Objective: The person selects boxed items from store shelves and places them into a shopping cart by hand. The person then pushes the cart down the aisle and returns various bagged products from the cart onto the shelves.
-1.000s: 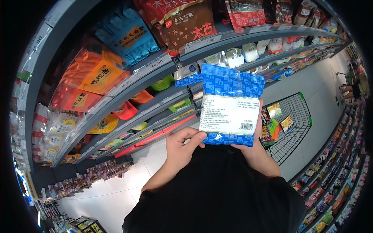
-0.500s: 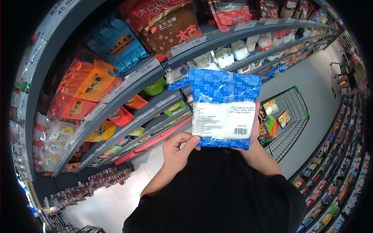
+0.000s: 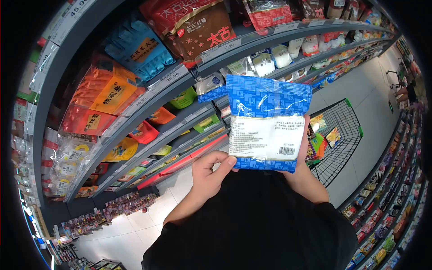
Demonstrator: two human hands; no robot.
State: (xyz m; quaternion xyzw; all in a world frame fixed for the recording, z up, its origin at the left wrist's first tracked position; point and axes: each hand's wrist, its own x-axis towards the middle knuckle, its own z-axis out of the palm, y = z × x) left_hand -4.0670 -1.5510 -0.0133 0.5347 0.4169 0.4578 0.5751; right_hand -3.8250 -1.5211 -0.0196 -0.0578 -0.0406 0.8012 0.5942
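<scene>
Packet front and centre, folks, a blue-and-white packet up in front of the chest, printed panel facing the wearer, barcode sitting low on its right side! Left hand on the bottom left corner, and that grip is closed: thumb flat across the front, fingers curled in, the film pinched between them. Over to the right hand, tucked along and behind the packet's right edge; most of it is hidden, so how far that grip closes, I cannot tell you. The packet tilts slightly, its crimped blue top toward the shelves, its lower edge just above the black top.

Look left, and the shelf curves right across the view! Brown sugar bag leaning up there, a price label reading 7.50 along the ledge, a shiny blue bag beside it, and orange packs next in line. Out to the right, just past the right hand, a wire cart stands on pale floor, colourful packs inside it, and beyond that, more stocked shelves sweeping down the far side.
</scene>
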